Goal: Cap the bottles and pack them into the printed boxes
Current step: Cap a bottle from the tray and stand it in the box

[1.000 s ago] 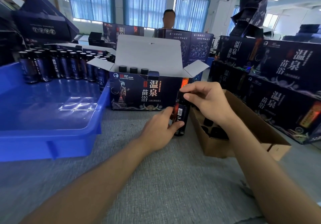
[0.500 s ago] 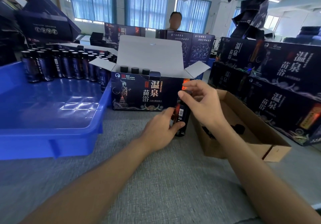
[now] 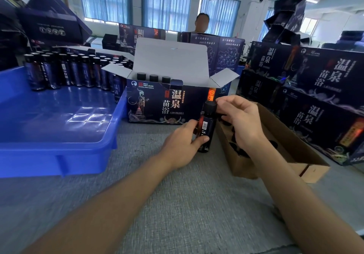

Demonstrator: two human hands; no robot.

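Bottle [image 3: 206, 129]: a dark, glossy cylinder with a printed label and a white barcode patch. It stands upright with its base on the table, just in front of the right corner of the open box.
Cap [image 3: 210, 106]: a matte black, round, short cap sitting on the bottle's neck.
Left hand [image 3: 182, 144]: its thumb and fingers are wrapped round the lower body of the bottle.
Right hand [image 3: 241, 120]: its fingers are curled, with the tips against the right side of the cap. I cannot tell whether they pinch it.
Open box [image 3: 157, 106]: dark navy printed card with large pale characters and a line-drawn figure. The plain grey-white lid and side flaps stand up.
Packed bottles [image 3: 153, 77]: three black caps show in a row inside the open box, along its left part.
Cardboard tray [image 3: 279, 133]: brown, shallow and rectangular, just right of the bottle. Dark round pieces lie inside, partly hidden by the right arm.
Plastic tub [image 3: 59, 155]: bright blue, smooth and shiny, with rounded corners. It sits left of the open box.
Loose bottles [image 3: 65, 72]: rows of dark cylinders with shiny tops at the far end of the tub.
Stacked boxes [image 3: 323, 100]: closed boxes with the same navy print, piled at the right.
Table [image 3: 177, 210]: covered in grey woven cloth with a fine rough grain.
Person [image 3: 202, 22]: stands behind the far boxes.
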